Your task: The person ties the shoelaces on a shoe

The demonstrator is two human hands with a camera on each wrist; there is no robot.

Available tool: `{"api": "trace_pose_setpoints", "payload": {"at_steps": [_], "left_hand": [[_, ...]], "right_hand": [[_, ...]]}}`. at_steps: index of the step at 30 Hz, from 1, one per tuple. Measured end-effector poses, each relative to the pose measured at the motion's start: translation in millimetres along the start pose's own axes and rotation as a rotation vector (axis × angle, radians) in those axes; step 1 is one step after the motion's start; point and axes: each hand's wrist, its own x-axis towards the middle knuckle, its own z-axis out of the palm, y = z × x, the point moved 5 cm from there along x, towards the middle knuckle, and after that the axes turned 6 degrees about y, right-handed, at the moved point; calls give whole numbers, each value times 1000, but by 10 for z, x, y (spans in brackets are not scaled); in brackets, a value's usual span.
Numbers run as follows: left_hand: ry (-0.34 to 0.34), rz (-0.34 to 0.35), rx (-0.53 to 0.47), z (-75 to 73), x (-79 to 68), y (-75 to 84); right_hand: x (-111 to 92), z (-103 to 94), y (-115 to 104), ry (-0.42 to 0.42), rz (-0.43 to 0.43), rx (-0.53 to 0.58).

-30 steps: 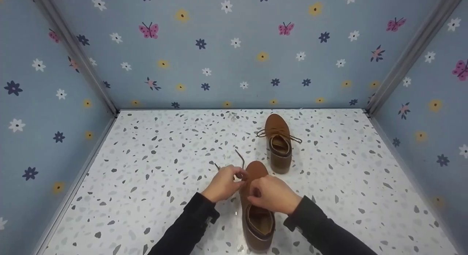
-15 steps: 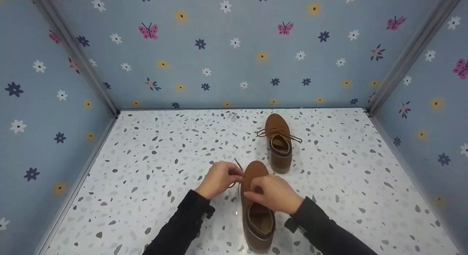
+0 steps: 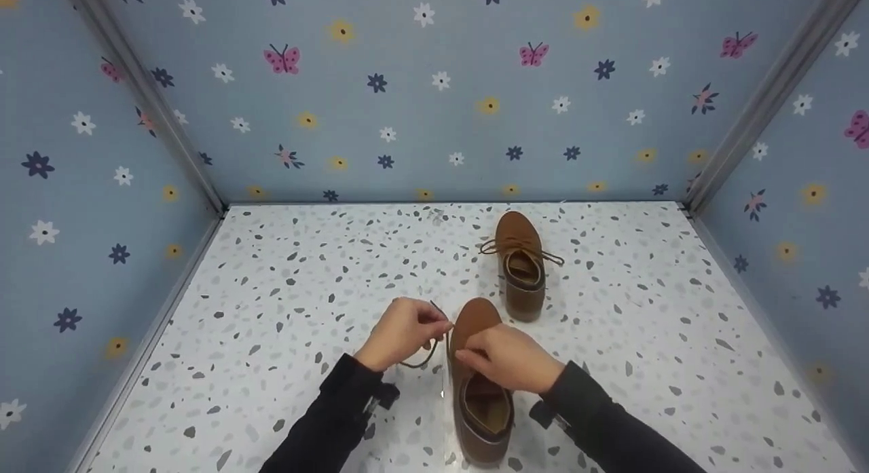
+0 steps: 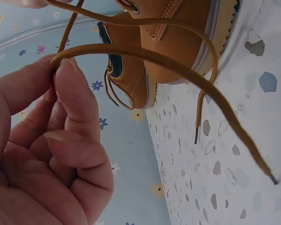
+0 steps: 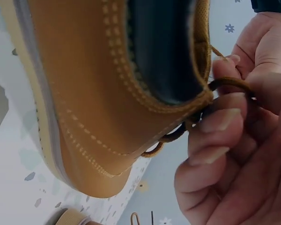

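Observation:
A brown lace-up shoe (image 3: pixel 483 429) stands on the floor, toe pointing away, with loose lace at its front. My left hand (image 3: pixel 400 330) is just left of its toe and pinches a shoelace (image 4: pixel 178 68) between thumb and index finger, the free end bending down to a dark tip. Over the shoe's tongue area, my right hand (image 3: pixel 512 357) covers the eyelets. In the right wrist view its thumb and forefinger pinch lace (image 5: pixel 232 82) coming out by the top eyelet. A second lace end hangs beside the shoe in the left wrist view.
The matching shoe (image 3: pixel 524 302), its lace tied in a bow, stands farther back and slightly right. Speckled white flooring (image 3: pixel 305 310) runs to a blue flowered back panel (image 3: pixel 407 106). Similar panels with grey corner posts (image 3: pixel 159 113) close off both sides.
My left hand has shifted a little left, away from the shoe, and a curve of lace now shows beneath it. The right hand stays nearly in place over the shoe. Both shoes stand where they were.

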Motion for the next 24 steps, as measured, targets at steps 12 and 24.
{"api": "trace_pose_setpoints", "payload": {"at_steps": [12,24], "left_hand": [[-197,-150,-107,165,-310,-76],[-278,-362,-614,455,-498,-68]], "right_hand": [[14,-147,141,123,180,131],[35,-221,147,121,230,150]]}}
